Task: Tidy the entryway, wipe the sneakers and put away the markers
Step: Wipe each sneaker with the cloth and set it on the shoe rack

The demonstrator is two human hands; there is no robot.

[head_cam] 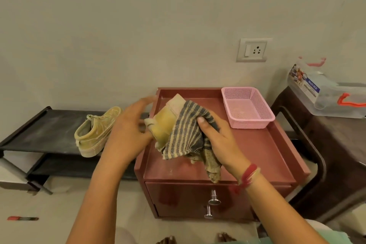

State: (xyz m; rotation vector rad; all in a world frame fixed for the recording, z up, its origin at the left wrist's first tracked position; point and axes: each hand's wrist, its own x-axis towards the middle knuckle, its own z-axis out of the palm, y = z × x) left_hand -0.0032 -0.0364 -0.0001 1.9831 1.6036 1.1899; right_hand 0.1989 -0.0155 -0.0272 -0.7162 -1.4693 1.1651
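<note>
A yellow sneaker (164, 123) is held above the red-brown cabinet top (263, 150). My right hand (217, 140) grips a grey-striped cloth (186, 134) pressed over the sneaker's right side. At the sneaker's heel end is my left hand (126, 130), fingers spread and blurred, its thumb touching the shoe. The second yellow sneaker (97, 132) stands on the black shoe rack (39, 130) to the left. A red marker (21, 218) lies on the floor at the lower left.
A pink mesh basket (247, 108) sits at the cabinet's back right corner. Two drawers with metal knobs (213, 199) face me. A dark stool (324, 144) on the right carries a clear plastic box (324, 93). A wall socket (253, 49) is above.
</note>
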